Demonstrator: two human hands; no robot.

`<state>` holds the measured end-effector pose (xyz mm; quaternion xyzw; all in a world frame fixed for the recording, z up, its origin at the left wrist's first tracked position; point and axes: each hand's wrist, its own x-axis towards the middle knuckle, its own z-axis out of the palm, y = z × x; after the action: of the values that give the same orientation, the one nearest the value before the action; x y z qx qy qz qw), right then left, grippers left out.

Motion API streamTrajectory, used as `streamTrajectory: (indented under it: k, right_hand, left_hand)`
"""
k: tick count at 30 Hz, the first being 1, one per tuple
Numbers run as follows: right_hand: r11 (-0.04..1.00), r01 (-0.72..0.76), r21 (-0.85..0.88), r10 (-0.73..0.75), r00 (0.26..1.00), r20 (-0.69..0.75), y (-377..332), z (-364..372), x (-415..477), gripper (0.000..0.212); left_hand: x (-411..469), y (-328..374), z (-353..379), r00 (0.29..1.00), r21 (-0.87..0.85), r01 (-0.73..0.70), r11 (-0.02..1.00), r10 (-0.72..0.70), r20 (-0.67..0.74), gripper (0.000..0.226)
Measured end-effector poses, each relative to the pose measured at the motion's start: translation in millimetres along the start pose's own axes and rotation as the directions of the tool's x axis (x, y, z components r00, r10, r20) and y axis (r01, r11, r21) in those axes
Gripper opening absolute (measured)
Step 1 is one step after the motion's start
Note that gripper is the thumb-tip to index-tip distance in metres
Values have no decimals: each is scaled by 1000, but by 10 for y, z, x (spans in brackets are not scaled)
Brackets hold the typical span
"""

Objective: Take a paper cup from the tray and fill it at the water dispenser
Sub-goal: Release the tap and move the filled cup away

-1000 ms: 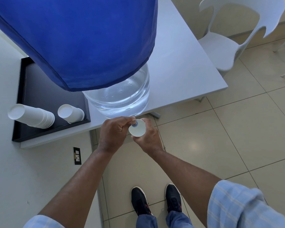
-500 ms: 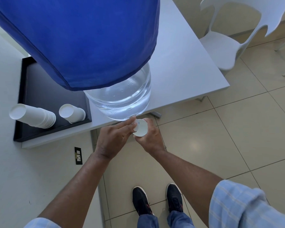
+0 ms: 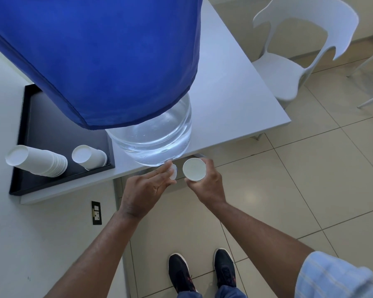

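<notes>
My right hand (image 3: 205,186) holds a white paper cup (image 3: 194,169) upright, just right of the dispenser's tap (image 3: 173,172). My left hand (image 3: 148,189) has its fingers stretched out against the white tap, below the clear water bottle (image 3: 155,138) with its blue cover (image 3: 99,57). The cup's inside looks pale; I cannot tell how much water it holds. On the black tray (image 3: 37,117) at the left lie a stack of paper cups (image 3: 37,161) and a shorter stack (image 3: 88,157), both on their sides.
The dispenser and tray stand on a grey table (image 3: 230,87) against the white wall. A white plastic chair (image 3: 293,57) stands at the table's far right. A wall socket (image 3: 95,212) sits below the table. My two dark shoes (image 3: 200,269) stand on beige floor tiles.
My right hand has moved the cup rightward, out from under the tap. My left hand's fingers have straightened from gripping the tap to lying flat against it.
</notes>
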<state>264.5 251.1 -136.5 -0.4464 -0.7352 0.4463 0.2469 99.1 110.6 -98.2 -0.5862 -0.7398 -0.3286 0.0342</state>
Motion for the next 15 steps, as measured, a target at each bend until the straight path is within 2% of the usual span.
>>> streamTrajectory:
  k: [9, 15]
  right_hand:
    - [999, 41, -27, -45, 980, -193, -126, -557, 465, 66]
    - [998, 68, -6, -68, 968, -243, -288, -768, 895, 69]
  left_hand:
    - [23, 131, -57, 999, 1, 30, 1000, -30, -32, 31]
    - [20, 155, -61, 999, -7, 45, 999, -45, -23, 32]
